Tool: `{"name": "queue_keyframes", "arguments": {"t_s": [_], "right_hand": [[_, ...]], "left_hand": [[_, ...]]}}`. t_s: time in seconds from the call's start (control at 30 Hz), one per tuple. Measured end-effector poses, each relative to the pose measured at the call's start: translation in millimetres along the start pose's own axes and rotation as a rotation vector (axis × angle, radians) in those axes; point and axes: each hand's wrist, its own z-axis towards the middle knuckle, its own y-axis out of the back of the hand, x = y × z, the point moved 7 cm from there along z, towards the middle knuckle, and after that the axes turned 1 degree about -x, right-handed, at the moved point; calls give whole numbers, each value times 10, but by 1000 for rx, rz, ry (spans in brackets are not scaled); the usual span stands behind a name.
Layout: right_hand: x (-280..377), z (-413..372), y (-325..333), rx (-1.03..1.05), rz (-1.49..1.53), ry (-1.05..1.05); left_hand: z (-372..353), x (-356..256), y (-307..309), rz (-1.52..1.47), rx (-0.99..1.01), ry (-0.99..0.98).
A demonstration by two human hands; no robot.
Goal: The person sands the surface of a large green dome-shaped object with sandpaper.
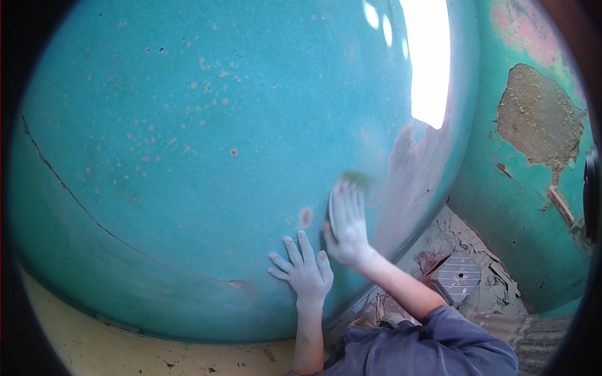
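Note:
My left hand (pixel 303 269), coated in pale dust, rests with its fingers spread on a large curved turquoise surface (pixel 188 156). To its right, my right hand (pixel 348 222) lies flat against the same surface, also dusty. A greenish pad (pixel 355 180), smeared by motion, shows at its fingertips, and the hand presses it to the surface. How much of the pad lies beneath the palm is hidden. A small grey round patch (pixel 305 217) sits between the two hands.
A greyish area (pixel 411 178) and a bright reflection (pixel 429 62) mark the surface's right side. At far right a green wall (pixel 501 219) has a bare brown patch (pixel 539 116). A striped block (pixel 458 276) and broken flakes lie low right. One long crack (pixel 81 203) runs at left.

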Motion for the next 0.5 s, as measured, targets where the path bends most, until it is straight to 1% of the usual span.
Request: {"name": "queue_keyframes", "arguments": {"t_s": [0.03, 0.07, 0.1, 0.13, 0.2, 0.23, 0.3, 0.4, 0.47, 0.5], "right_hand": [[18, -259, -57, 2, 1, -1], [-49, -535, -164, 75, -32, -28], [-150, -683, -248, 147, -65, -51], [-246, -653, -262, 149, -62, -46], [-659, -507, -80, -187, 52, -290], [-744, -311, -43, -186, 57, -290], [-844, 104, 217, -315, 82, -309], [-602, 399, 297, -288, 117, -270], [-344, 163, 73, -96, 126, -170], [-69, 46, 30, -39, -35, -18]], "left_hand": [[-8, 8, 4, 2, 3, 5], [-19, 17, 4, 3, 3, 7], [-22, 14, -2, 12, -1, -7], [-26, 14, -3, 22, -5, -20], [-21, 6, -6, 43, 3, -40], [-15, -13, -8, 57, 10, -67], [-23, -15, -4, 76, 17, -59], [-19, -16, -29, 100, 15, -50], [-14, -24, -47, 106, 15, -49], [-10, -13, -37, 70, -3, -29]]}}
